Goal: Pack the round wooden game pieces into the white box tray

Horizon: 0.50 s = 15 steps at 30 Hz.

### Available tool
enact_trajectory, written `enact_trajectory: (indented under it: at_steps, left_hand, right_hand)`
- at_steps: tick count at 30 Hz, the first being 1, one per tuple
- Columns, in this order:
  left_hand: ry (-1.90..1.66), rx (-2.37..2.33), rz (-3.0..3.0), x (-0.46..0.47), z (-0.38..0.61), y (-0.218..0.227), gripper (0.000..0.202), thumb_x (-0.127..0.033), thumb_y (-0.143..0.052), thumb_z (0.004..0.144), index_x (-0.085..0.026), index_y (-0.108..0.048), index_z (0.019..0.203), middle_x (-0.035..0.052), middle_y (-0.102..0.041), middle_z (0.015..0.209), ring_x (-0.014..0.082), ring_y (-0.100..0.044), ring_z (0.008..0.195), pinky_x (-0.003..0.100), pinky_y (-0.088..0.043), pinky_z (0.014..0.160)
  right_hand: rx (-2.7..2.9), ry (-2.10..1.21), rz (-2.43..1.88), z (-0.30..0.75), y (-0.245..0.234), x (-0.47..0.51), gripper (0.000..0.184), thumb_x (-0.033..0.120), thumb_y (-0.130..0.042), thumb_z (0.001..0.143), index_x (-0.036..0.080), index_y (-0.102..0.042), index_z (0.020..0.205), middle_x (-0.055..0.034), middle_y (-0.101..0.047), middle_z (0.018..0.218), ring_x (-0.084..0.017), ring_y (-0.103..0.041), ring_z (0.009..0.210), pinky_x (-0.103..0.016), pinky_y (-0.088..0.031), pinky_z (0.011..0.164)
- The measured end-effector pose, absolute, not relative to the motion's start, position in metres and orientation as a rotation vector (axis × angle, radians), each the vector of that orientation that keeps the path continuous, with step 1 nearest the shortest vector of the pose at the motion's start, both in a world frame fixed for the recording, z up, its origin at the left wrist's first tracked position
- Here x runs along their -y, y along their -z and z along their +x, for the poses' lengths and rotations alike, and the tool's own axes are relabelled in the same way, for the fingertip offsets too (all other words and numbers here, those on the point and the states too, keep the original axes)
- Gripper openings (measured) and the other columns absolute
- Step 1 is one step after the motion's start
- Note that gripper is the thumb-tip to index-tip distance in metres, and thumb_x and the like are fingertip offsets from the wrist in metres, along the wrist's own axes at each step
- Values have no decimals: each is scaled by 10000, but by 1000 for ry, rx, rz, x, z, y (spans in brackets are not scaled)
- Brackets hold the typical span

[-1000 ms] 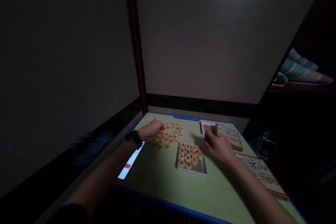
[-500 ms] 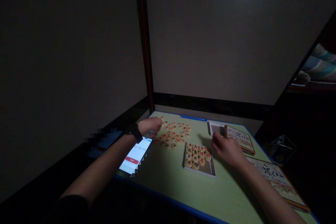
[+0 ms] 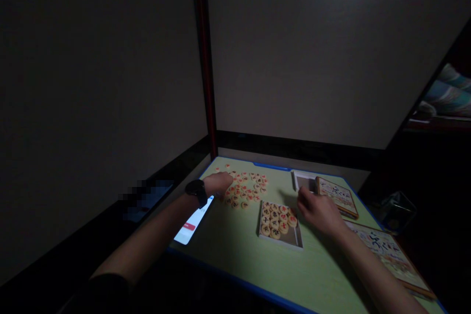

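Note:
Several round wooden game pieces (image 3: 247,188) with red and black characters lie scattered on a green table (image 3: 235,250). My left hand (image 3: 220,182), with a black watch on its wrist, rests curled on the left edge of that scatter. A shallow white tray (image 3: 290,239) in front holds several more pieces in rows. My right hand (image 3: 318,210) hovers just right of the tray, its fingers bent, and I cannot make out what it holds, if anything.
A lit phone (image 3: 193,221) lies under my left forearm at the table's left edge. An open white box (image 3: 302,180) and two printed box lids (image 3: 336,195) (image 3: 388,251) sit along the right side. Dim walls and a dark post stand close behind.
My left hand slid back a little toward the near left of the scattered pieces, and my forearm now covers more of the phone. The right hand barely moved.

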<state>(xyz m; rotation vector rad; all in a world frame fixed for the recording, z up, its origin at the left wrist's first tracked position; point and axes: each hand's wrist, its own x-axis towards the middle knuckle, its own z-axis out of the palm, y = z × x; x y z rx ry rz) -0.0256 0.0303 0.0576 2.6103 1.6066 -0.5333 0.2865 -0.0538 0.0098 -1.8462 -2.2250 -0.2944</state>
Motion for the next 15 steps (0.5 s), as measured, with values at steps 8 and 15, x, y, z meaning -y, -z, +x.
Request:
enact_trajectory:
  at_steps: [8, 15]
  left_hand:
    - [559, -1605, 2567, -35, -28, -54, 324, -191, -808, 565, -140, -706, 868, 136, -722, 936, 241, -678, 779, 240, -501, 583]
    - [346, -1567, 2557, -38, -36, -60, 131, -175, -688, 639, -138, -691, 765, 80, -713, 781, 185, -646, 629, 242, -489, 558]
  right_hand:
    - [2209, 244, -1814, 287, -11, 54, 78, 227, -496, 859, 212, -559, 903, -59, -701, 714, -195, -618, 586, -277, -246, 558]
    - [2199, 231, -1820, 287, -10, 54, 93, 231, -488, 858, 204, -567, 899, -63, -695, 723, -182, -597, 569, -275, -241, 555]
